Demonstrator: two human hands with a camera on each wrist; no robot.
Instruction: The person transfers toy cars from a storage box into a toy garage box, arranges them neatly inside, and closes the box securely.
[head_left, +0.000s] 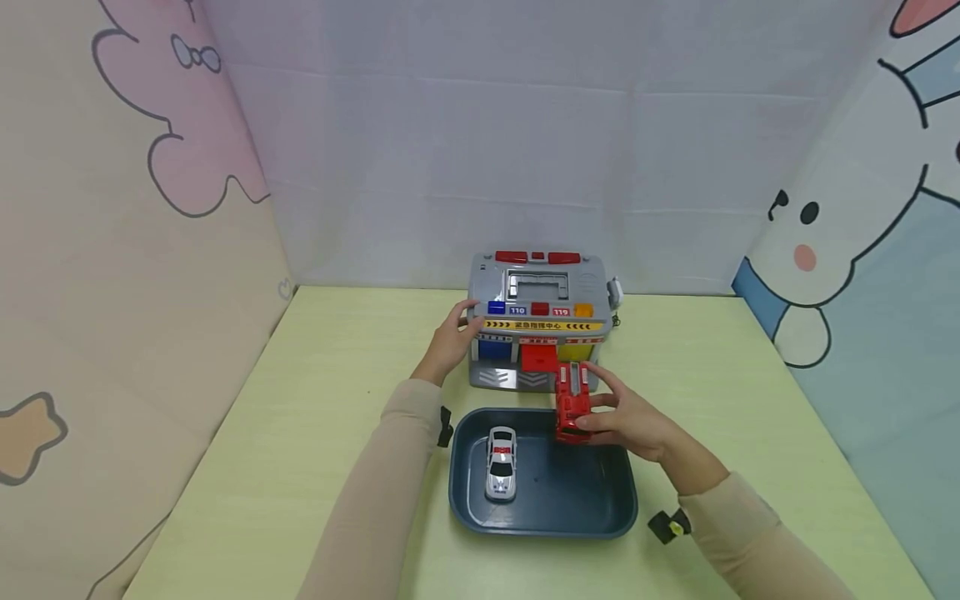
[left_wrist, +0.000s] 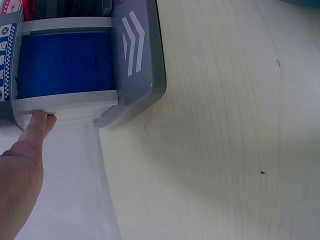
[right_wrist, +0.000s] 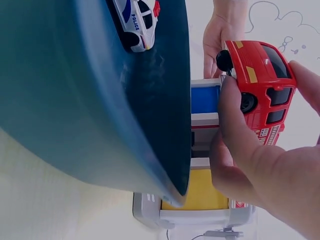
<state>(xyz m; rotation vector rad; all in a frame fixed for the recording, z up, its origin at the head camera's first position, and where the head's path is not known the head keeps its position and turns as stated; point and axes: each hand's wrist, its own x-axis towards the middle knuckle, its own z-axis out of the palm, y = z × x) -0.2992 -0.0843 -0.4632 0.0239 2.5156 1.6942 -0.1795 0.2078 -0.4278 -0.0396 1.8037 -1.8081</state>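
Note:
My right hand (head_left: 630,421) grips a red toy fire truck (head_left: 572,400) between thumb and fingers, above the far right rim of a dark blue tray (head_left: 540,521). In the right wrist view, the truck's red cab (right_wrist: 270,65) and black wheels show beside the fingers. Just beyond it stands a grey toy emergency station (head_left: 588,275) with a raised red door (head_left: 538,358) over its middle bay. My left hand (head_left: 450,337) rests against the station's left side, fingers fairly straight. The left wrist view shows those fingertips near the blue door (left_wrist: 65,65).
A white toy police car (head_left: 501,463) lies in the left part of the tray. The station's yellow door (head_left: 575,352) is down on the right. Pale wood-grain tabletop (head_left: 337,400) surrounds everything, with a white cloth wall (head_left: 450,167) behind and printed panels at both sides.

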